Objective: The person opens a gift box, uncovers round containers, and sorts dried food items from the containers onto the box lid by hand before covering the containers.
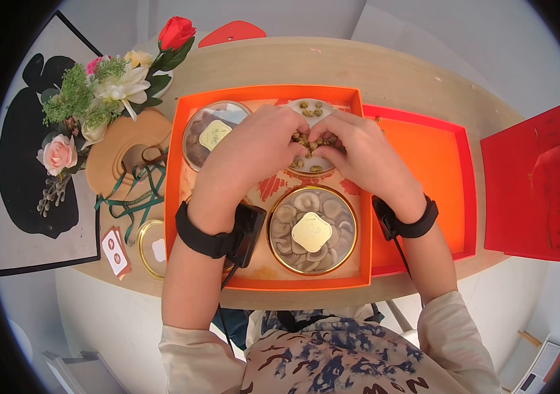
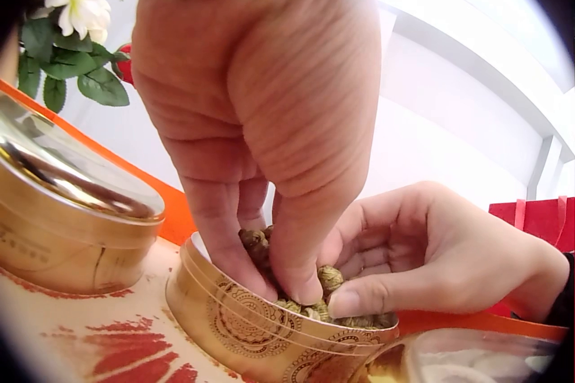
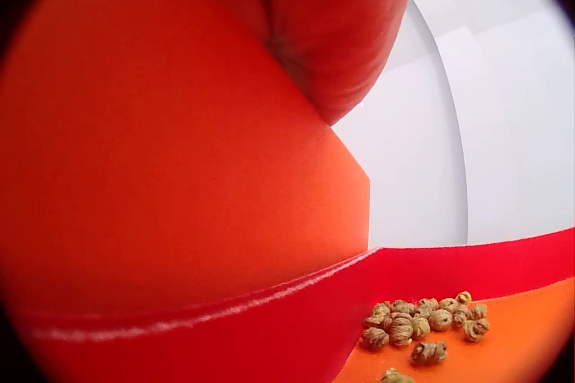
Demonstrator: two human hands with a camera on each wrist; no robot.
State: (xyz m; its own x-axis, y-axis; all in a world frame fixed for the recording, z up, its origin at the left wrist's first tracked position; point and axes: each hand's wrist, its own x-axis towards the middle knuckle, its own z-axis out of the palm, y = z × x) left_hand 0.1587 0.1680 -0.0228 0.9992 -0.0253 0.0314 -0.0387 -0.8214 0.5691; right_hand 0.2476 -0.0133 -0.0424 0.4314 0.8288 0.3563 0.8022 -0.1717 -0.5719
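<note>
Both hands work inside a round gold tin [image 2: 243, 322] of coiled, dried herb pieces [image 1: 303, 140]. My left hand [image 1: 263, 138] reaches down into it, thumb and fingers pinching some of the pieces, as the left wrist view shows. From the other side, my right hand [image 1: 362, 148] dips in with curled fingers; its thumb and fingers close around pieces [image 2: 331, 277] at the rim. In the right wrist view, only the base of that hand [image 3: 332, 33] shows above an orange box wall, its fingers hidden.
The tin stands in an orange box [image 1: 267, 284] beside two clear-lidded tins, one of pale rounds [image 1: 286, 233], one darker [image 1: 194, 141]. Several herb pieces [image 3: 402, 325] lie in the red-edged tray [image 1: 424, 197] at right. Flowers [image 1: 122, 88], a hat [image 1: 106, 171] and a red bag [image 1: 529, 190] stand around.
</note>
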